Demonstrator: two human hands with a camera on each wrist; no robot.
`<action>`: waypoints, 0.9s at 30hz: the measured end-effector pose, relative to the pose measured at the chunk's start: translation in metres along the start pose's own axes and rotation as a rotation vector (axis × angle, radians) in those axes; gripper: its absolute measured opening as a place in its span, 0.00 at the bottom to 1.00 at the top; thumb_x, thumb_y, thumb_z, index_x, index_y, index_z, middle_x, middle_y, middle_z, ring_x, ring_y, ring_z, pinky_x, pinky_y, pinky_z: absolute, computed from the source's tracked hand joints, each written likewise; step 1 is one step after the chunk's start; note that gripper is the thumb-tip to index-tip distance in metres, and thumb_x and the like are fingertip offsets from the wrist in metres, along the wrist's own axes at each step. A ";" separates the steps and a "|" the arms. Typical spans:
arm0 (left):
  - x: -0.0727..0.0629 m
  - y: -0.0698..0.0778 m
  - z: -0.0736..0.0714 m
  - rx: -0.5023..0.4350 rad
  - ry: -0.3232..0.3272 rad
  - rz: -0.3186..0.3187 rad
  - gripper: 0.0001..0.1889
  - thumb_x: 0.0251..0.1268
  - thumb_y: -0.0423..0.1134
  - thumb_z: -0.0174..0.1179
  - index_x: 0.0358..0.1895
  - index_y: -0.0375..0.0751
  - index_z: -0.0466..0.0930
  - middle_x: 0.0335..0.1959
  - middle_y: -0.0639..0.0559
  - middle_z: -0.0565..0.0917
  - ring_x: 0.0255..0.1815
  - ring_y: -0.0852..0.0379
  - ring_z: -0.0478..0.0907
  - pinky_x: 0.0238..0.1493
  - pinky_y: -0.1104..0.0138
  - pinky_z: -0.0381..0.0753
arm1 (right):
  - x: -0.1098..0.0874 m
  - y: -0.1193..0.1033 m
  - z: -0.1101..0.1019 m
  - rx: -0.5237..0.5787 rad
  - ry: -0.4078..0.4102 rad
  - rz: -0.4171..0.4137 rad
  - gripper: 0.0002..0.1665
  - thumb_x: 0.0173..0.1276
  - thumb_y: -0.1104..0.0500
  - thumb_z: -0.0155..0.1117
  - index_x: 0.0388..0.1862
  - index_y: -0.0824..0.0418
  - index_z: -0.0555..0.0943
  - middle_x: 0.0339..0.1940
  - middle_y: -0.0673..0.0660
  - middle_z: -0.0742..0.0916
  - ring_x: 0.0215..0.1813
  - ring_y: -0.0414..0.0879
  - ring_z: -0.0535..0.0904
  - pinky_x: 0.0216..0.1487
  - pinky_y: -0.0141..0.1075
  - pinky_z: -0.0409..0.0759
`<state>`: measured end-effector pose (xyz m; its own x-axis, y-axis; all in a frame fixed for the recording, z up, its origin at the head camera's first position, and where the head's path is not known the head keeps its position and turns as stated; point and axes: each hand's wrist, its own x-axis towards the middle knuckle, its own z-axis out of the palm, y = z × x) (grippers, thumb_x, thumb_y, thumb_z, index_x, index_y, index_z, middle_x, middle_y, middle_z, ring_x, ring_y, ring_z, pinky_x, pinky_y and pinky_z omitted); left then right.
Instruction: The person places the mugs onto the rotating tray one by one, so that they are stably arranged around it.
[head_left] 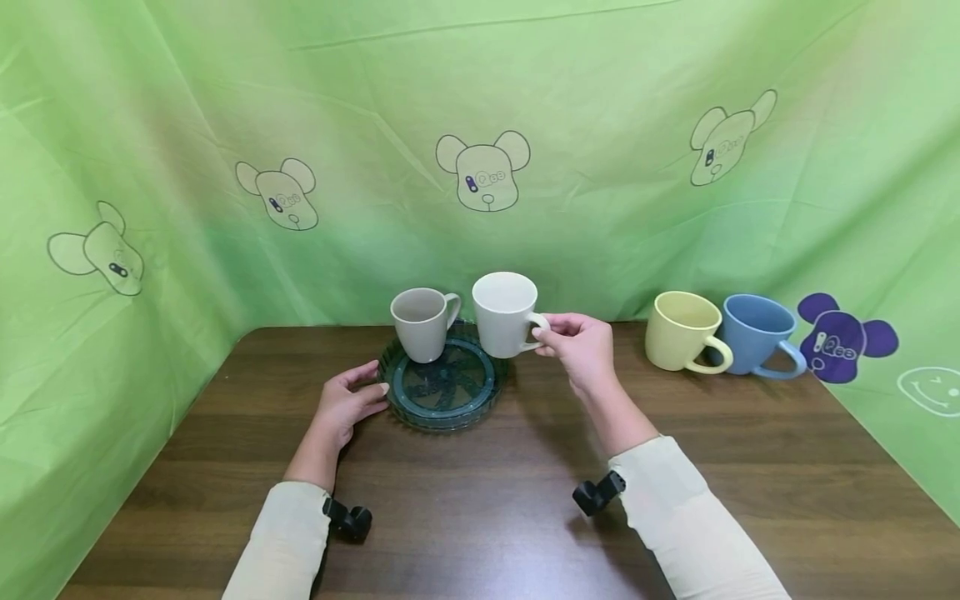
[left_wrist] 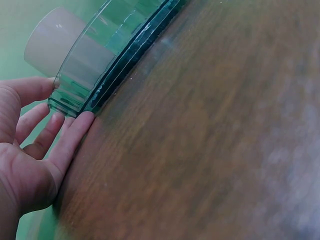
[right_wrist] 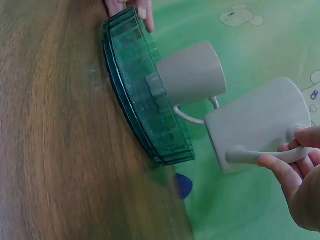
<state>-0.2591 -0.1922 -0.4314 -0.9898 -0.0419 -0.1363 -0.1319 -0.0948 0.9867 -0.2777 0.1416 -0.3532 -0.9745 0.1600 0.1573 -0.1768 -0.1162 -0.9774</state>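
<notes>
While only the head view spans the one wooden table [head_left: 465, 525], the right wrist view alone shows a gap between the single green tray [head_left: 438, 422] on it and the white mug [head_left: 502, 323]. Of four mugs, the grey mug [head_left: 422, 335] stands in the tray, the yellow mug [head_left: 672, 337] and blue mug [head_left: 750, 337] sit far right; the right hand [head_left: 587, 346] pinches the white mug's handle. The left hand [head_left: 347, 406], fingers spread, touches the tray's edge.

We hold a pale cup [right_wrist: 260, 125] by its handle [right_wrist: 245, 157] with our right hand [right_wrist: 306, 197], near a grey cup [right_wrist: 195, 72] in a green tray [right_wrist: 167, 145].
</notes>
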 end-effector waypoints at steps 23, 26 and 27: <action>0.001 0.001 0.001 -0.008 -0.001 0.004 0.29 0.64 0.22 0.58 0.69 0.32 0.66 0.63 0.37 0.65 0.39 0.61 0.80 0.47 0.61 0.84 | 0.008 0.003 0.028 -0.102 -0.027 0.067 0.16 0.57 0.77 0.67 0.46 0.80 0.80 0.31 0.59 0.85 0.29 0.43 0.83 0.37 0.40 0.87; 0.001 0.001 0.001 -0.012 0.001 0.001 0.29 0.64 0.22 0.58 0.69 0.32 0.66 0.63 0.38 0.65 0.39 0.61 0.80 0.47 0.61 0.84 | 0.010 0.002 0.032 -0.109 -0.035 0.087 0.15 0.57 0.77 0.67 0.45 0.80 0.80 0.33 0.62 0.85 0.30 0.44 0.83 0.40 0.43 0.86; 0.000 0.000 0.001 -0.012 0.003 0.000 0.29 0.64 0.22 0.58 0.69 0.32 0.66 0.63 0.38 0.65 0.39 0.61 0.80 0.47 0.62 0.84 | 0.010 0.002 0.034 -0.113 -0.036 0.094 0.15 0.57 0.77 0.67 0.45 0.79 0.80 0.33 0.63 0.85 0.31 0.45 0.84 0.40 0.44 0.86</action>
<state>-0.2596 -0.1915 -0.4309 -0.9896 -0.0447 -0.1368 -0.1314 -0.1063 0.9856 -0.2927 0.1102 -0.3487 -0.9907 0.1179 0.0673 -0.0698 -0.0172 -0.9974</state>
